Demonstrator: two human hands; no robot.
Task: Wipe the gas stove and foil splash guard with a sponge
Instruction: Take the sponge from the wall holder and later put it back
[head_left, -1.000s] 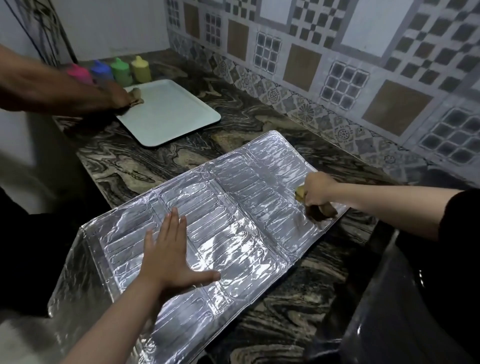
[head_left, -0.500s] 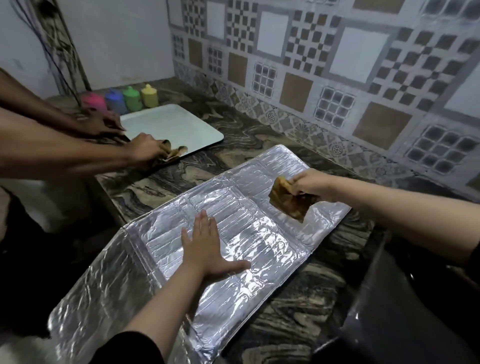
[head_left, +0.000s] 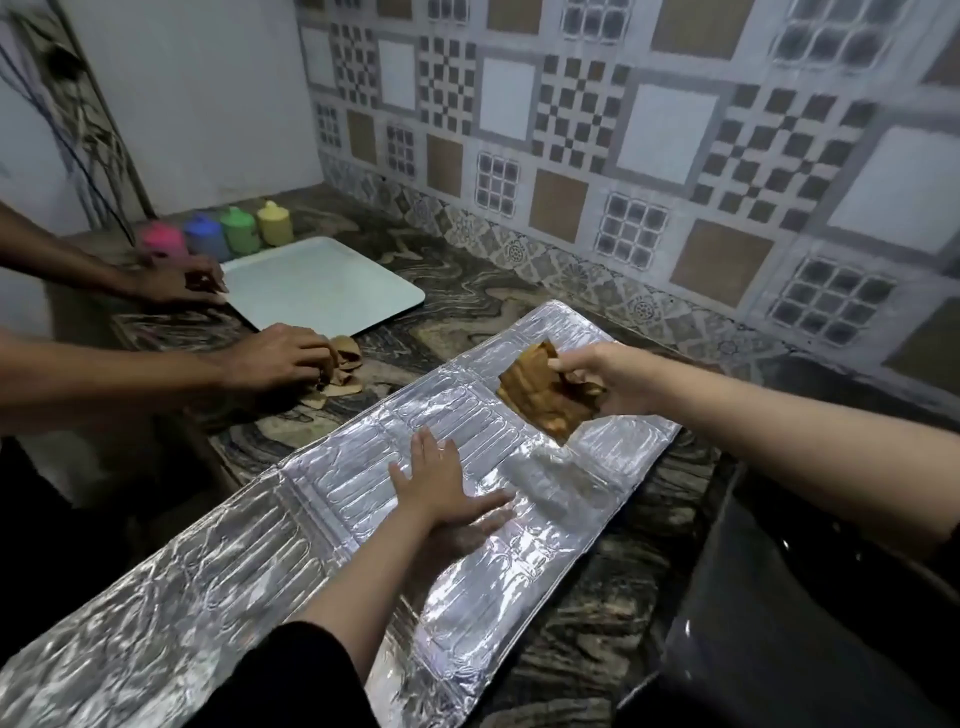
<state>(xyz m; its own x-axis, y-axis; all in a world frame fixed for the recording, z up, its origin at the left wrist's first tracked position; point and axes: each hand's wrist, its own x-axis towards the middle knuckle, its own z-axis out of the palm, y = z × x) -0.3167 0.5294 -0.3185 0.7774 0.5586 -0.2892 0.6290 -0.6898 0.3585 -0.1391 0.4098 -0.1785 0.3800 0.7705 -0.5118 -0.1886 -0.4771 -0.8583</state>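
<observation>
one head-worn wide-angle view looks forward and down, close over the countertop toward the tiled wall.

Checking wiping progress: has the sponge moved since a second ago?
Yes. The sponge, pinched in the right hand, has lifted off the foil splash guard edge and shifted inward toward its middle.

Dark marbled stone table along a tiled wall. Lying flat across it, a folded-out foil guard. Farther back, a pale tray, with four coloured bottles behind it. Beside the tray, brown scraps.
</observation>
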